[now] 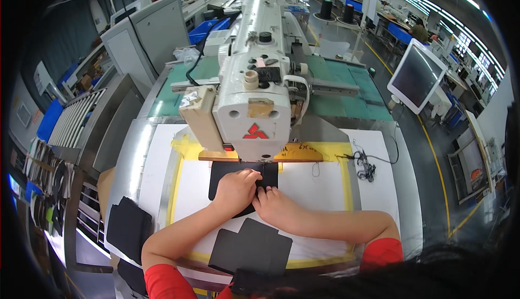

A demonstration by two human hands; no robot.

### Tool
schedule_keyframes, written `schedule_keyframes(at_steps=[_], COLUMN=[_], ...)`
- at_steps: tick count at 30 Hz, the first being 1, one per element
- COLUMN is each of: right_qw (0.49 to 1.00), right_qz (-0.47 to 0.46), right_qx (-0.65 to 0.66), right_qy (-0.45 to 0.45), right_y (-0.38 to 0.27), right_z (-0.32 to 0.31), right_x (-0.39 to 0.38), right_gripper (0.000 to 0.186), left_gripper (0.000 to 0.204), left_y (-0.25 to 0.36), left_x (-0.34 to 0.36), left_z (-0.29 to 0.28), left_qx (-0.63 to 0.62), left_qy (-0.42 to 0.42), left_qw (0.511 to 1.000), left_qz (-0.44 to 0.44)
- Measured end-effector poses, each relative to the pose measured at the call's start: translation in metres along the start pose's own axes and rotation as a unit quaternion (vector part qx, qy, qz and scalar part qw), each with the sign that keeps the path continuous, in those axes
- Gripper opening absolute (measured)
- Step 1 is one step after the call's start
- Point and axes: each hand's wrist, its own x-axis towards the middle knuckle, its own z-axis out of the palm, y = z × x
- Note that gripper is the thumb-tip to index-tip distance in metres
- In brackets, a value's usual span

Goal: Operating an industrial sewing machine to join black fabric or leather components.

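Observation:
A black flat piece [218, 179], which looks like fabric, lies under the head of a large white sewing machine [254, 90]. My left hand [234, 192] rests on its middle with bent fingers pressed together. Just to the right and nearer me, my right hand [277, 208] has its fingers curled onto the same piece, close to the left fingertips. Both hands seem to pinch the piece; the thumbs and the exact grip are partly hidden. Nearer my body, a dark grey notched piece [250, 246] lies flat on the white work plate [314, 234] edged with yellow tape.
A stack of black pieces [129, 227] sits at the table's left edge. A yellowish bar [303, 153] spans the plate below the machine head. Tangled dark thread [366, 169] lies at right. Beyond it stands a monitor [417, 76]; a grey cabinet [157, 34] is back left.

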Motion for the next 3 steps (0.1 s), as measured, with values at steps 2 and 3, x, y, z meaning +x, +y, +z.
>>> schedule_keyframes(at_steps=[2,3], right_qw=[0.997,0.994], right_qz=[0.047,0.075], right_qx=[0.032,0.064], right_qy=[0.055,0.048], right_y=[-0.012,-0.010], right_z=[0.007,0.014], right_x=[0.003,0.007], right_gripper=[0.035,0.041], left_gripper=[0.015,0.015], left_y=[-0.008,-0.012], left_x=[-0.012,-0.017], left_z=[-0.016,-0.021], left_qx=[-0.006,-0.003], left_qy=[-0.032,-0.054], left_qw=[0.999,0.998], left_qz=[-0.012,-0.013])
